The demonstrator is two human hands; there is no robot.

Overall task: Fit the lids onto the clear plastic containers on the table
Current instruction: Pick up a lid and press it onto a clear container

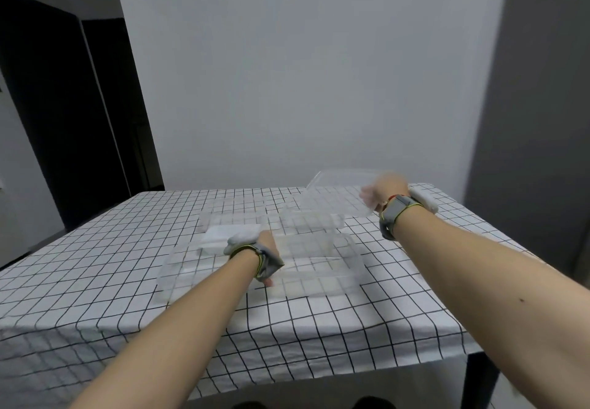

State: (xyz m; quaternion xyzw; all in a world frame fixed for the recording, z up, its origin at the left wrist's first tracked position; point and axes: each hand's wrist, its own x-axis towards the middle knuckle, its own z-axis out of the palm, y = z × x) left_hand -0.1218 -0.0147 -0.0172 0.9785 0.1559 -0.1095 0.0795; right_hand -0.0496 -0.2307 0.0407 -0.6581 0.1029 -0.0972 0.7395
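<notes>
My right hand (381, 191) is raised over the far right of the table and holds a clear lid (338, 193) by its right edge; the lid is tilted and blurred. Below it a clear container (314, 218) stands open. Nearer to me sits a larger clear container (322, 263), also open. My left hand (268, 244) is bent down at that container's left wall, between it and another clear container (188, 270). Its fingers are mostly hidden behind the wrist band. A fourth clear container (234, 214) stands at the far left.
The table carries a white cloth with a black grid (105, 268) that hangs over the near edge. A white wall rises right behind the table. A dark doorway (64, 115) is at the left. Both wrists wear grey bands with white pads.
</notes>
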